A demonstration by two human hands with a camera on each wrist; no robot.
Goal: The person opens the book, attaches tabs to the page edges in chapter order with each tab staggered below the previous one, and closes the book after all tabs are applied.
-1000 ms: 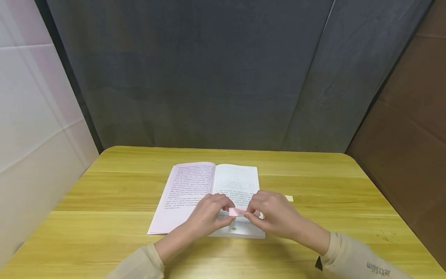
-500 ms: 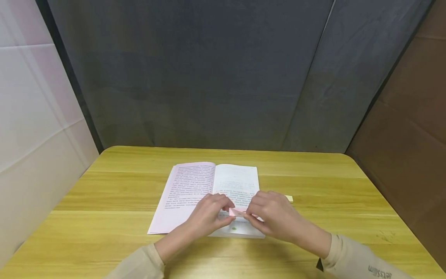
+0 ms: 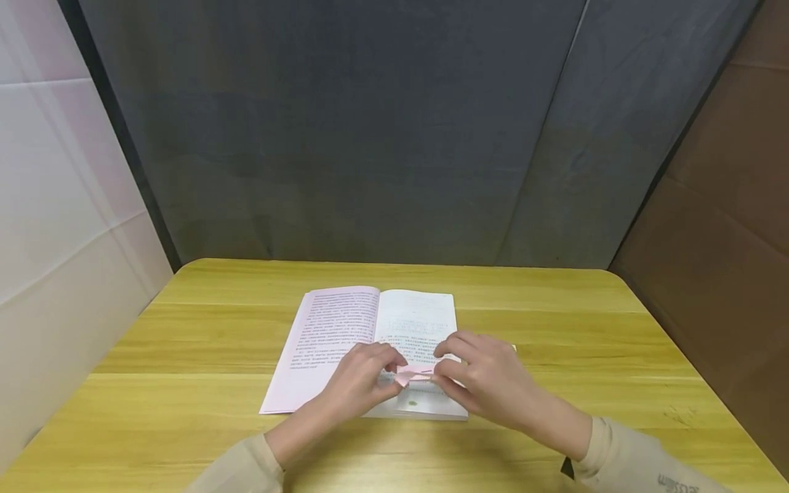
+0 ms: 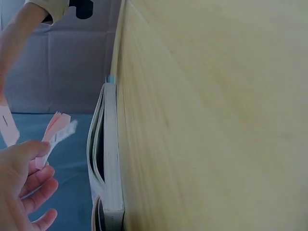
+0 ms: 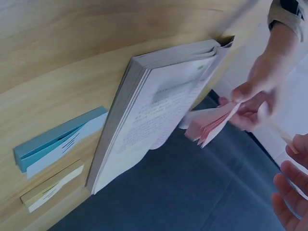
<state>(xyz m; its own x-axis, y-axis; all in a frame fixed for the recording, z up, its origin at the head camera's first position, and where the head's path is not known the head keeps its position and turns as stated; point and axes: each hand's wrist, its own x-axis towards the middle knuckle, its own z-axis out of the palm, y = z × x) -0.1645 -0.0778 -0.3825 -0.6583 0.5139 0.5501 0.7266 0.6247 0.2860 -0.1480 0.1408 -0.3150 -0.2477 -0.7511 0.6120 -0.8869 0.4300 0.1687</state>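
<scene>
Above the open book point(image 3: 416, 311), my left hand point(image 3: 360, 380) pinches a small pad of pink sticky notes point(image 4: 55, 127) between thumb and fingers. The pad has a loose white flap, and its sheets fan a little in the right wrist view point(image 5: 204, 126). My right hand point(image 3: 496, 380) is just to the right and pinches a single pink strip point(image 4: 8, 126) between thumb and fingertips. In the left wrist view the strip stands apart from the pad. Blur hides part of the strip in the right wrist view.
A blue sticky-note pad point(image 5: 60, 137) and a yellow one point(image 5: 50, 187) lie on the wooden table point(image 3: 203, 329), right of the book. In the head view my right hand covers most of them. A dark curtain point(image 3: 345, 137) hangs behind the table.
My left hand has shifted slightly left with the pink pad, which now looks tilted. The right hand's upper fingers have spread and lifted a little. The book stays in place.
</scene>
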